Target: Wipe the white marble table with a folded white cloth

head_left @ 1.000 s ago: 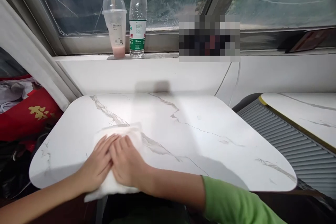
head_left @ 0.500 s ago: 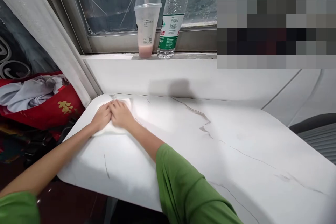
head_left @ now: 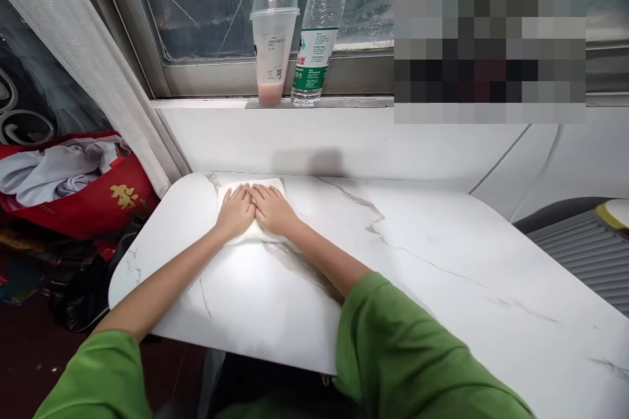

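A white cloth [head_left: 254, 233] lies flat on the white marble-patterned table [head_left: 432, 314], close to its far edge. Pressed onto its left part is my left hand [head_left: 236, 212], fingers stretched forward. Beside it, my right hand [head_left: 271, 208] rests flat on the cloth, its fingers extended too. The two hands touch or nearly touch at the thumbs. Neither hand is closed around the cloth, whose edges show behind and in front of them.
On the window ledge stand a lidded plastic cup [head_left: 272, 59] with a straw and a clear bottle [head_left: 314, 46]. At left are a red bag [head_left: 93, 200] holding pale fabric and a curtain [head_left: 98, 59]. A grey ribbed object [head_left: 580, 255] sits at right beyond the table edge.
Both hands have slid to the right along the table's far side, and the cloth has moved with them. The view has shifted slightly.
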A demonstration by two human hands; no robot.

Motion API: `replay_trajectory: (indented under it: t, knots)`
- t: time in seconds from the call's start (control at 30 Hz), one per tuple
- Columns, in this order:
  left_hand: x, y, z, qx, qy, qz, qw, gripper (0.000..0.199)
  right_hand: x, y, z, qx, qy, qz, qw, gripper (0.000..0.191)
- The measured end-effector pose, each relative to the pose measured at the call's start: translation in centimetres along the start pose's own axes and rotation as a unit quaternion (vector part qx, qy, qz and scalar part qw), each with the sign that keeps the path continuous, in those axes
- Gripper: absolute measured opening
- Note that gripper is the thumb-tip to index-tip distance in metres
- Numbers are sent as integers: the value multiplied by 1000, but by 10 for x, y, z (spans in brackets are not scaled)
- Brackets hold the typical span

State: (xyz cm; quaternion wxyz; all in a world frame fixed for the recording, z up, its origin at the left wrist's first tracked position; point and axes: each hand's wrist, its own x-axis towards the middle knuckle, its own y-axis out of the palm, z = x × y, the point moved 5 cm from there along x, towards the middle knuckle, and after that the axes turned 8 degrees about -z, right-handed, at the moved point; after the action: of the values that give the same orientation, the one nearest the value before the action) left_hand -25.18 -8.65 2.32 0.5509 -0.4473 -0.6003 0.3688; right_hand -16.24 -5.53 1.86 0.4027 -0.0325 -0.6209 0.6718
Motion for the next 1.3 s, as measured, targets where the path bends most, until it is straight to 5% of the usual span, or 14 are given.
replay_trajectory:
  t: [0.1,0.23,0.37,0.5,0.77,0.9,1.13,1.3]
  knots:
    - [-45,-8,-33,2,16,5,1000,48,-48,-22,16,16,-42,0,999,57]
    - [-107,-26,-85,-40,126,11,991,52,-119,-56,43,37,-73,-16,997,58]
    - [-131,-33,-116,-81,193,42,977,54,-163,-73,53,-8,-38,-21,999,62]
    - [-102,-18,-122,-106,185,56,975,54,-155,-67,28,-24,15,-11,1000,64]
    - [46,36,-121,-111,82,-4,990,46,-49,-60,-100,66,98,-70,991,44]
    - [89,50,-127,-98,57,-22,993,42,-25,-56,-142,17,124,-71,990,39]
    - [67,50,-144,-70,70,25,995,47,-57,-61,-140,-4,107,-84,991,41]
    - [19,42,-201,-90,108,51,989,55,-129,-96,-132,23,69,-80,994,46]
